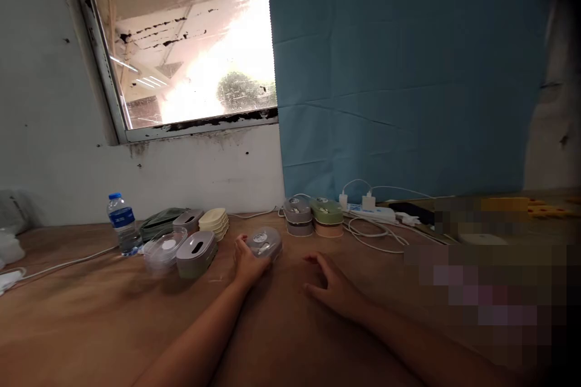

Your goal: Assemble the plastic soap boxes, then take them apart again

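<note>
- Two boxes stand lidded side by side near the wall, the green-lidded box (327,211) and, just left of it, a dark grey box (298,214); judging by their look, these two are finished.
- The rounded grey box (265,242) sits nearer the person, forward and left of the green-lidded box. Its lid appears to be on, so it seems nearly done too.
- The left hand (249,263) grips that box, fingers and thumb wrapped about its near left side.
- The right hand (330,290) is empty — thumb and fingers spread — in front of the green-lidded box.
- Well left of the green-lidded box wait a cream stack (214,224), a slotted box (196,256) and a clear container (160,252); these look like what is left.
- The brown table (281,344) carries a water bottle (122,227) at far left and, just right of the green-lidded box, a power strip (373,212).
- Behind it hangs a blue cloth (403,72); to its upper left, a bright window (190,42) with peeling edges — the far right is pixelated.
</note>
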`<action>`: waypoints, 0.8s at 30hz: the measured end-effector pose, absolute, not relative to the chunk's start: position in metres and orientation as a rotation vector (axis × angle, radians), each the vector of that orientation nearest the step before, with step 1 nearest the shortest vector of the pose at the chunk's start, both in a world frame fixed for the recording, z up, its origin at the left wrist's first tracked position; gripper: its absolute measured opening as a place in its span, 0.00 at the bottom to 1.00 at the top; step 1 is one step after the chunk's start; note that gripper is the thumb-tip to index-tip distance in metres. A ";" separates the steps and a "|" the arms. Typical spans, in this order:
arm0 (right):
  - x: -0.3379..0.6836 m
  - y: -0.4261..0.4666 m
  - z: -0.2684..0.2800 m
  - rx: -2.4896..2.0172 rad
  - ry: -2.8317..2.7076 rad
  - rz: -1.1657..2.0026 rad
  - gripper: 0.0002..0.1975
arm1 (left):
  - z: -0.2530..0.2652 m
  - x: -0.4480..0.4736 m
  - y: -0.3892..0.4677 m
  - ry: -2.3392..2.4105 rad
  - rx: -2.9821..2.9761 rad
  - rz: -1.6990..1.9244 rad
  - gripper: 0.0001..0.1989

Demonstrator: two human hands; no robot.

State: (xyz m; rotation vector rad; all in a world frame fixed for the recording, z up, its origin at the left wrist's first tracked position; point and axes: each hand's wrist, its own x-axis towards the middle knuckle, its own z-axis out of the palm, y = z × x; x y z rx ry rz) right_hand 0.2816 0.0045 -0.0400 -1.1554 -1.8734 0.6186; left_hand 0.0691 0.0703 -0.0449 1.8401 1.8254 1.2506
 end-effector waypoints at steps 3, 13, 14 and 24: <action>0.281 0.001 -0.039 -1.082 -1.964 0.557 0.30 | -0.044 0.047 0.042 1.487 1.849 1.186 0.40; 0.282 -0.011 -0.026 -0.885 -2.279 0.721 0.40 | -0.043 0.027 0.021 0.661 1.852 0.878 0.44; 0.283 -0.012 -0.026 -0.871 -2.287 0.748 0.40 | -0.042 0.029 0.021 0.629 1.836 0.872 0.43; 0.282 -0.013 -0.030 -0.789 -2.234 0.926 0.52 | -0.032 0.034 0.014 0.647 1.445 0.983 0.25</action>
